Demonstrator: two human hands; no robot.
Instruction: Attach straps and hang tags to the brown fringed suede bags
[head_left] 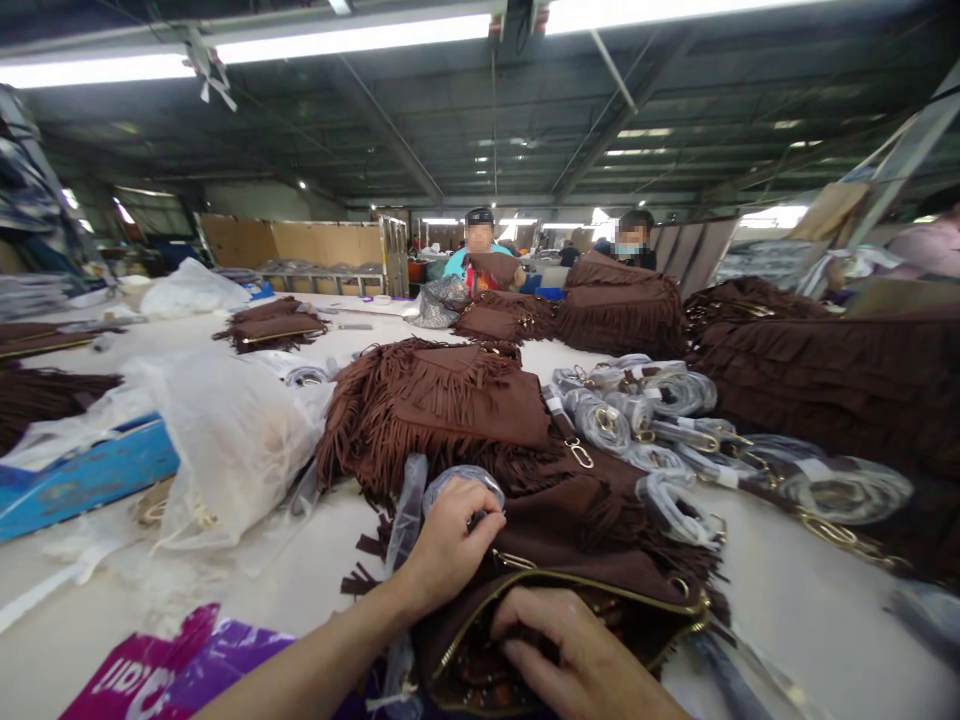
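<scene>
Head view: a dark brown, suede-like fringed bag (592, 540) lies on the near part of the white surface (780, 610), its gold-toothed zip (600, 584) gaping open. The left hand (454, 540) is curled round a coil wrapped in clear plastic (469, 476); the right hand (559, 630) is inside the mouth, thumb and fingers slightly parted — whether they grip anything, I cannot tell. The bag should be light, soft and floppy — best held by the zipped rim, since the fringe would likely swing.
</scene>
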